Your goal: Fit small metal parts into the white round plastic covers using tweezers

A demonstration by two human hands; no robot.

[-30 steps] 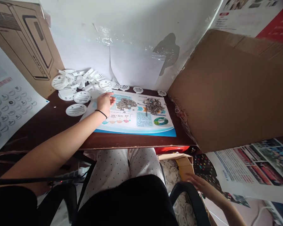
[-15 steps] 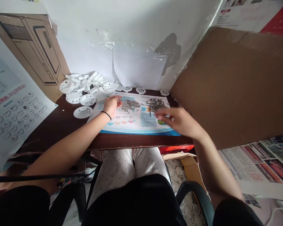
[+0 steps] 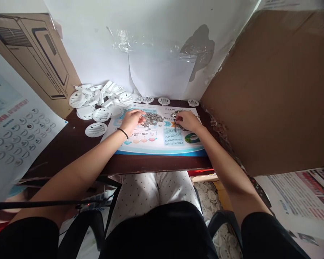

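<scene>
My left hand (image 3: pixel 133 121), with a black band at the wrist, rests at the left side of a pile of small metal parts (image 3: pixel 153 119). Its fingers are curled together; anything between them is too small to make out. My right hand (image 3: pixel 188 121) reaches down over a second pile of small metal parts (image 3: pixel 181 126), fingertips pinched among them and covering much of it. A thin dark rod (image 3: pixel 175 128) lies by those fingertips. Both piles sit on a printed sheet (image 3: pixel 140 146).
White round slotted plastic pieces (image 3: pixel 101 114) are heaped at the back left, with several more along the wall. Cardboard (image 3: pixel 270 90) stands on the right, a printed carton (image 3: pixel 35 54) on the left. Below the table edge, a box holds white round pieces (image 3: pixel 209 196).
My right hand has moved forward from the sheet's right front onto the right pile, its fingers now pinched there. My left hand stays beside the left pile. The view has shifted slightly.
</scene>
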